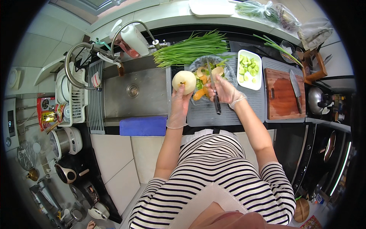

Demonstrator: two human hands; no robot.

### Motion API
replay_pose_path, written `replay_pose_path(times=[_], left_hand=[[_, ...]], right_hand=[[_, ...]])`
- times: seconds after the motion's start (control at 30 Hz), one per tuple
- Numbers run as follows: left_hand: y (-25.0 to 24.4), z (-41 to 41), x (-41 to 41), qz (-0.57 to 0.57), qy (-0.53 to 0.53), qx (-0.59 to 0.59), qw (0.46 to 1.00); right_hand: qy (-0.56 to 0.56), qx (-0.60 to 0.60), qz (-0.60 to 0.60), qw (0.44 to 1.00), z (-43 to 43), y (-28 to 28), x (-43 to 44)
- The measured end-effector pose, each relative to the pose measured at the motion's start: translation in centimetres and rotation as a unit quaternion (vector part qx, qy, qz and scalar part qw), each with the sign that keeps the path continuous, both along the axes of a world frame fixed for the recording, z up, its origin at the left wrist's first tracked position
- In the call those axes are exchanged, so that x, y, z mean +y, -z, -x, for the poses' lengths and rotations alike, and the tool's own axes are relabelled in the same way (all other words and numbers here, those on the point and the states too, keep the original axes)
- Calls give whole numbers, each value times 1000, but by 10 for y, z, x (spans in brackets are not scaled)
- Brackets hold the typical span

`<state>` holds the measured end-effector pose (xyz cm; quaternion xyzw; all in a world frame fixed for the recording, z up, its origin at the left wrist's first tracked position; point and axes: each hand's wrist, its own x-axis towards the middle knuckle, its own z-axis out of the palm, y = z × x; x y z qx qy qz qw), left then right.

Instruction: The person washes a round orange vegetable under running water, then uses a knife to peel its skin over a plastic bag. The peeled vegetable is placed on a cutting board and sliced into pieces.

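Note:
My left hand (180, 100), in a clear disposable glove, holds a round, pale peeled fruit or vegetable (184, 81) with a small dark spot at its end. My right hand (224, 90), gloved too, grips a knife (216, 101) by its dark handle, the blade pointing away from me. Beneath and between both hands lies a clear plastic bag (231, 75) filled with peelings and green scraps. Just right of it, a white tray (260, 83) holds cut green pieces (248, 65). Long green stalks (191, 50) lie behind the bag.
The steel sink (148, 86) with its faucet (68, 67) is on the left, a blue cloth (143, 126) over its front edge. On the right, a wooden cutting board (277, 97) carries a large knife (295, 86). A knife block (318, 65) and a kettle (316, 94) stand beyond.

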<state>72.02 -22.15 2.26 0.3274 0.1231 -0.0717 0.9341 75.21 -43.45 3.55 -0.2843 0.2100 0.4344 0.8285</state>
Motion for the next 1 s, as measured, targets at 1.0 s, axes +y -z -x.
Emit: replay_pose_path(times=[1.0], left_hand=[[-21, 35, -238, -87, 108, 29, 990]], right_hand=[[-3, -477, 566, 673, 136, -45, -228]])
